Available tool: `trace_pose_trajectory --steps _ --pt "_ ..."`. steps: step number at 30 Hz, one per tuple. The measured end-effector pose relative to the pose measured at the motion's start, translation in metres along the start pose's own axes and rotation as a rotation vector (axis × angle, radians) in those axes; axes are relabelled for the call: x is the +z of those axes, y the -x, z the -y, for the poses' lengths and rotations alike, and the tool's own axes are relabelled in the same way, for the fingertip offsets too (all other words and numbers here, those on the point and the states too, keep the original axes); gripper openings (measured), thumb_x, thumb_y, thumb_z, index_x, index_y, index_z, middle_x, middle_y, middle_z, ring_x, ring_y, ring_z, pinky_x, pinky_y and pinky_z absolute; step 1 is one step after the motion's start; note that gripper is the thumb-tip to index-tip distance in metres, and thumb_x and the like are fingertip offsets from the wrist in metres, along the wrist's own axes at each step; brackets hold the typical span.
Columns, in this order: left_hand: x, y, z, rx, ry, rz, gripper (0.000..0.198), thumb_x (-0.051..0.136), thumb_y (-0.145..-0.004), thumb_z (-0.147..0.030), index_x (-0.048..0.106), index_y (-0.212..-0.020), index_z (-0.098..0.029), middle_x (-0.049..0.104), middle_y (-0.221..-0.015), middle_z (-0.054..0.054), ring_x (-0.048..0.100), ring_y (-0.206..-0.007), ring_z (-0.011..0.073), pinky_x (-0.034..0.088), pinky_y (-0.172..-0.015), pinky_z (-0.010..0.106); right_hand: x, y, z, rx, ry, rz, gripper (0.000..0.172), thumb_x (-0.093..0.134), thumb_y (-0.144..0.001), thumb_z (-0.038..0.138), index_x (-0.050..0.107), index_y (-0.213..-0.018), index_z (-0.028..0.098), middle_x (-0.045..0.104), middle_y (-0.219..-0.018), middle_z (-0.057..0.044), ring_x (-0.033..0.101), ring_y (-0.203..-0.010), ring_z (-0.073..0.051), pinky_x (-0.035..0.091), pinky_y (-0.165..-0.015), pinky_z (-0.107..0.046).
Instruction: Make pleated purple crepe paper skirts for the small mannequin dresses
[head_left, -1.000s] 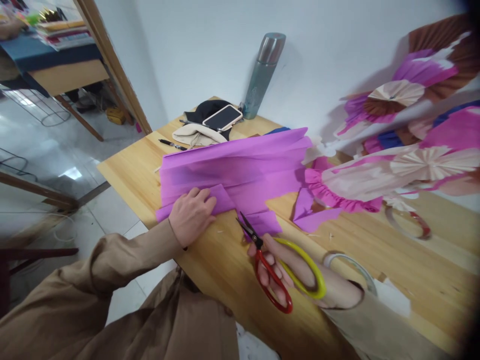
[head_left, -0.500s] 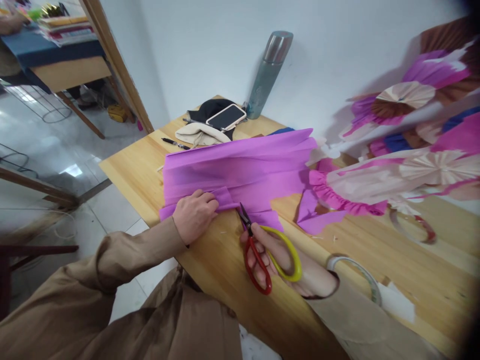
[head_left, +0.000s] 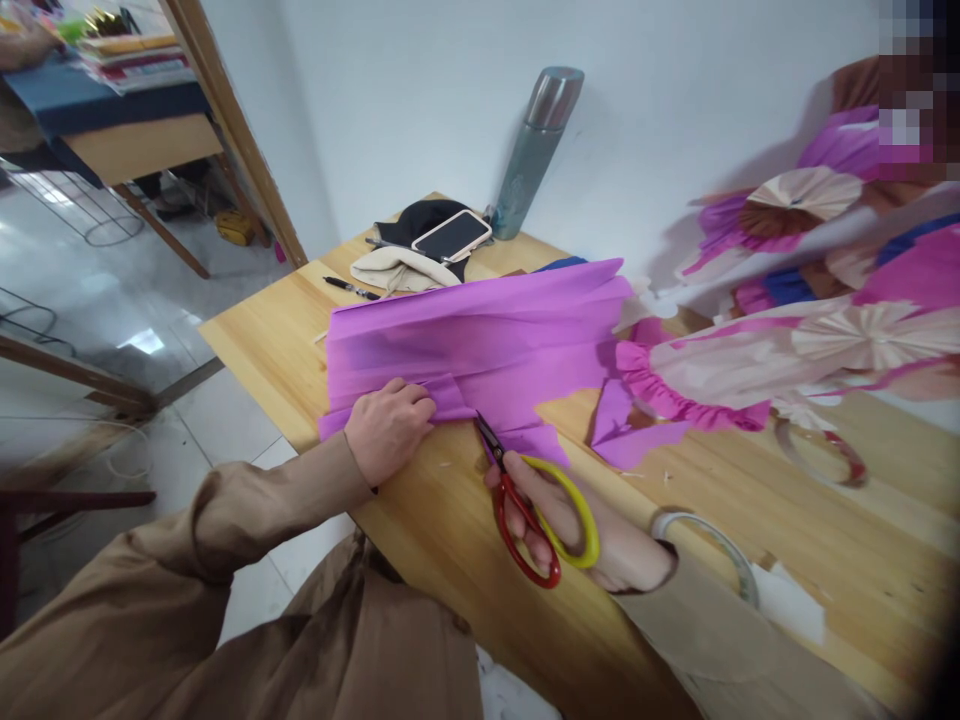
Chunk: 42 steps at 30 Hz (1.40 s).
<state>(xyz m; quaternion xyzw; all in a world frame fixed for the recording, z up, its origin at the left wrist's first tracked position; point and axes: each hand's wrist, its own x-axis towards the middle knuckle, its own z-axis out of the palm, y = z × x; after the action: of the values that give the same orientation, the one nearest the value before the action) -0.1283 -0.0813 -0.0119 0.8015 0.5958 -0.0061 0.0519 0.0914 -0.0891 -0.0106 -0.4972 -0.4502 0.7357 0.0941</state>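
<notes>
A sheet of purple crepe paper (head_left: 480, 340) lies across the wooden table, its near edge folded over into a narrow strip. My left hand (head_left: 391, 425) is closed with bent fingers on that folded strip, holding it against the tabletop. In my right hand (head_left: 551, 510) are scissors (head_left: 495, 450) with one red and one yellow handle, fingers through the loops. The blades are close together, their tips at the strip's right end, just right of my left hand. A loose flap of the paper spreads beyond the blades.
Behind the paper are a phone (head_left: 452, 236), a black and cream pouch (head_left: 409, 268), a pen (head_left: 351, 288) and a green flask (head_left: 536, 155). Ruffled paper decorations (head_left: 697, 385) and tape rolls (head_left: 712, 535) occupy the right side. A person's arm (head_left: 26, 48) shows at another desk.
The scissors' handles have come closer together and the blades have narrowed at the strip's end. My left hand stays in place on the paper.
</notes>
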Motion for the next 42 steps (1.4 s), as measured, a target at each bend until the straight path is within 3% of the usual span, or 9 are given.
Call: trace_pose_trajectory --steps 16,21,24,27,30,32,34,38,42 --pt "0.002 -0.002 0.003 -0.012 0.021 -0.020 0.018 0.055 -0.094 -0.024 0.072 -0.098 -0.019 0.071 -0.116 0.006 0.063 -0.107 0.0225 0.055 -0.080 0.032 -0.008 -0.002 -0.004 0.003 -0.058 0.046 0.063 0.049 -0.080 0.080 0.049 -0.101 0.021 0.053 -0.052 0.007 0.040 -0.029 -0.007 0.032 -0.030 -0.020" --pt "0.003 -0.004 0.005 -0.014 0.034 -0.019 0.017 0.056 -0.094 -0.025 0.072 -0.098 -0.019 0.071 -0.117 0.006 0.064 -0.109 0.0228 0.056 -0.083 0.033 -0.021 0.020 0.002 -0.066 -0.010 0.146 0.059 0.037 -0.090 0.074 0.054 -0.089 0.018 0.059 -0.053 0.000 0.051 -0.038 -0.010 0.034 -0.040 -0.022" --pt "0.001 -0.001 0.009 0.002 0.073 -0.025 0.020 0.060 -0.091 -0.028 0.069 -0.107 -0.019 0.070 -0.120 0.007 0.064 -0.108 0.0242 0.056 -0.085 0.036 -0.033 0.038 0.003 -0.098 0.038 0.170 0.051 0.041 -0.093 0.067 0.055 -0.090 0.018 0.055 -0.050 0.001 0.051 -0.040 -0.011 0.036 -0.043 -0.023" --pt "-0.010 0.009 0.009 0.076 0.125 -0.116 0.028 0.063 -0.089 -0.026 0.065 -0.115 -0.017 0.066 -0.127 0.010 0.062 -0.114 0.0260 0.054 -0.096 0.041 -0.045 0.053 0.001 -0.144 0.027 0.063 0.049 0.052 -0.089 0.066 0.054 -0.101 0.019 0.057 -0.059 0.003 0.048 -0.039 -0.009 0.035 -0.039 -0.022" --pt "-0.026 0.023 -0.005 0.222 0.189 -0.226 0.021 0.053 -0.094 -0.021 0.064 -0.112 -0.017 0.064 -0.129 0.009 0.060 -0.117 0.0223 0.051 -0.101 0.038 -0.053 0.058 0.001 -0.185 0.080 -0.081 0.057 0.061 -0.079 0.072 0.055 -0.099 0.018 0.058 -0.062 0.001 0.047 -0.037 -0.008 0.035 -0.036 -0.022" --pt "-0.033 0.025 -0.023 0.380 0.230 -0.159 0.018 0.049 -0.097 -0.023 0.066 -0.103 -0.018 0.068 -0.119 0.008 0.064 -0.106 0.0183 0.054 -0.092 0.031 -0.057 0.057 0.001 -0.171 0.142 -0.177 0.063 0.065 -0.071 0.077 0.056 -0.094 0.018 0.057 -0.060 0.001 0.046 -0.034 -0.009 0.034 -0.033 -0.023" --pt "-0.029 0.018 -0.045 0.480 0.163 -0.001 0.019 0.057 -0.094 -0.031 0.066 -0.098 -0.015 0.069 -0.108 0.009 0.064 -0.097 0.0203 0.055 -0.085 0.033 -0.061 0.056 0.002 -0.174 0.184 -0.259 0.064 0.068 -0.067 0.076 0.057 -0.093 0.018 0.056 -0.058 0.002 0.045 -0.033 -0.009 0.033 -0.032 -0.023" --pt "0.002 -0.012 -0.078 0.394 0.011 0.060 0.043 0.064 -0.087 -0.050 0.067 -0.099 -0.009 0.066 -0.095 0.015 0.061 -0.091 0.0281 0.052 -0.066 0.038 -0.067 0.056 -0.001 -0.252 0.215 -0.284 0.049 0.071 -0.074 0.063 0.061 -0.095 0.020 0.057 -0.060 0.001 0.048 -0.037 -0.012 0.036 -0.035 -0.026" --pt "0.020 -0.032 -0.087 0.373 -0.045 0.025 0.025 0.049 -0.095 -0.022 0.070 -0.099 -0.008 0.066 -0.097 0.017 0.061 -0.092 0.0285 0.050 -0.063 0.037 -0.073 0.058 -0.010 -0.273 0.256 -0.293 0.042 0.067 -0.079 0.059 0.061 -0.097 0.022 0.054 -0.060 0.002 0.047 -0.040 -0.013 0.035 -0.038 -0.028"
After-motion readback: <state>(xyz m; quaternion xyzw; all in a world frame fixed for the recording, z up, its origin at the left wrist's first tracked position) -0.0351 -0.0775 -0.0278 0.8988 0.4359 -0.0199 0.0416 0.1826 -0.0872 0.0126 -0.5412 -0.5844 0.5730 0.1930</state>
